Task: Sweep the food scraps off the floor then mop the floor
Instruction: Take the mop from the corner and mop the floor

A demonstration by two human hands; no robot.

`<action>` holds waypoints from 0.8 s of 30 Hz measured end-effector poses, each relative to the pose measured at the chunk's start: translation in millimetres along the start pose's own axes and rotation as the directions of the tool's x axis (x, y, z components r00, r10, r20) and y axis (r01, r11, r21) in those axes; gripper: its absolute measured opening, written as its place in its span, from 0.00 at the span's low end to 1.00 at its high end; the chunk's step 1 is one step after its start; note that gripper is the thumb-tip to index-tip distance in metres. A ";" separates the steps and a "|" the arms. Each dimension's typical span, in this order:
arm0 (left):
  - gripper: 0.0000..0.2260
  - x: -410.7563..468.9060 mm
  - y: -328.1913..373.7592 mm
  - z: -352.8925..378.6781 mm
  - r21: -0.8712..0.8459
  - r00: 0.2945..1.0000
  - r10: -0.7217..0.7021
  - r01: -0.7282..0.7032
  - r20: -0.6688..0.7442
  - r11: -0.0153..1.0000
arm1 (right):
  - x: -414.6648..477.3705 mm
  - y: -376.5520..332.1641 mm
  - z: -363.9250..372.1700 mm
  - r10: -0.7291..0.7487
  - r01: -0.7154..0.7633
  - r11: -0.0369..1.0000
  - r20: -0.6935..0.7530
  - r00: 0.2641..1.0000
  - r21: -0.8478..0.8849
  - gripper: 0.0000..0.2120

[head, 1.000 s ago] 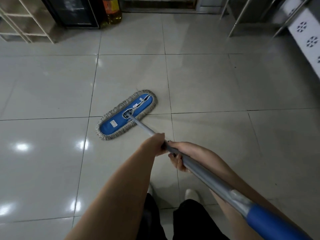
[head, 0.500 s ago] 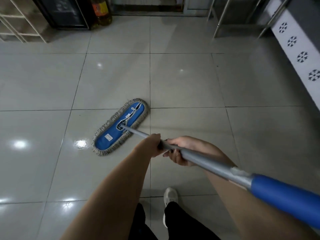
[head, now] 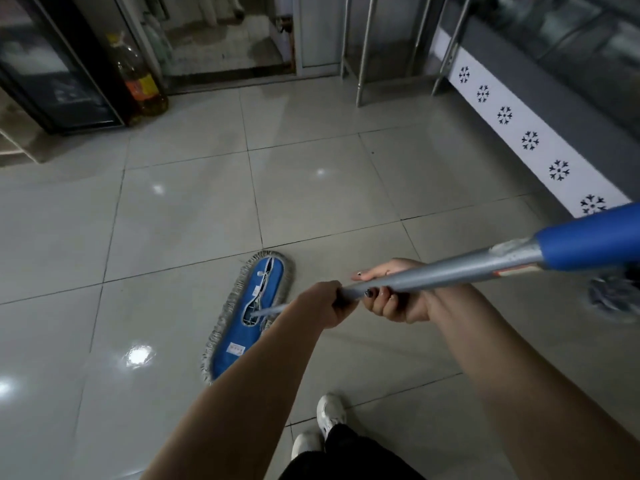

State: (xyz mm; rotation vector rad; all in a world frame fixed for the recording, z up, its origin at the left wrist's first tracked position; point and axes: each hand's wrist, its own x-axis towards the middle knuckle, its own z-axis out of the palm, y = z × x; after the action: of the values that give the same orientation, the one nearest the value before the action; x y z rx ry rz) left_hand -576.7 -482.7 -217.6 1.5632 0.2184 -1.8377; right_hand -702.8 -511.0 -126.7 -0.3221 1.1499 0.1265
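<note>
Head view, looking down. At the bottom edge, dark trousers (head: 346, 460) are cut off by the frame. Two white shoes (head: 330, 412) stand on the pale tiled floor (head: 173, 220), the nearer one partly covered by a trouser leg.

Two bare forearms (head: 249, 386) rise from the lower corners toward the centre. The left hand (head: 323, 304) is wrapped over the mop handle (head: 433, 276) with its back to the camera, so its fingers are hidden behind the pole. Just to its right, the right hand (head: 394, 301) grips the same handle from beneath, palm up. Its fingers curl round the pole, with dark nails showing.

The handle is grey metal. It runs from a blue sleeve (head: 588, 237), cut off at the right edge, down and left to the mop head (head: 252, 317). The mop head is a flat blue pad with a grey fringe. It lies on the floor left of centre, and its near end is covered by the left forearm.

At the right edge, below the sleeve, a grey-blue stringy mass (head: 613, 299) is too blurred to identify.

Farther off, upper right, are a white panel (head: 530, 140) with dark snowflake motifs and metal legs (head: 363, 46). Upper left is a dark glass-fronted cabinet (head: 52, 71), cut off by the frame. Beside it stands a bottle (head: 138, 81) of yellow liquid whose orange label is illegible.
</note>
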 end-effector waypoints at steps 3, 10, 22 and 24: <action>0.09 -8.9 -11.1 9.6 0.026 0.998 0.012 -0.013 0.061 1.000 | -17.0 13.4 -5.2 -0.090 0.090 0.996 -0.024 0.996 -0.021 0.15; 0.12 -31.0 -27.0 22.7 -0.018 0.977 0.020 -0.017 0.214 1.000 | -47.9 44.5 -8.5 -0.328 0.318 0.942 0.104 0.939 0.103 0.08; 0.17 -66.4 7.5 6.2 0.375 0.947 0.191 -0.280 0.258 0.884 | -31.1 24.6 13.1 -0.718 0.696 0.695 0.231 0.657 0.180 0.40; 0.23 -67.5 11.1 2.8 0.529 0.940 0.276 -0.340 0.199 0.778 | -27.9 22.3 12.5 -0.749 0.735 0.657 0.251 0.613 0.166 0.39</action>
State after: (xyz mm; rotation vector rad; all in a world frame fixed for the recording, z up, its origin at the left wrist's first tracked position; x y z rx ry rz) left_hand -570.8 -465.6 -151.7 1.7329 -0.6587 -1.7963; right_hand -709.1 -484.2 -100.9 -0.6985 0.6327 -0.5842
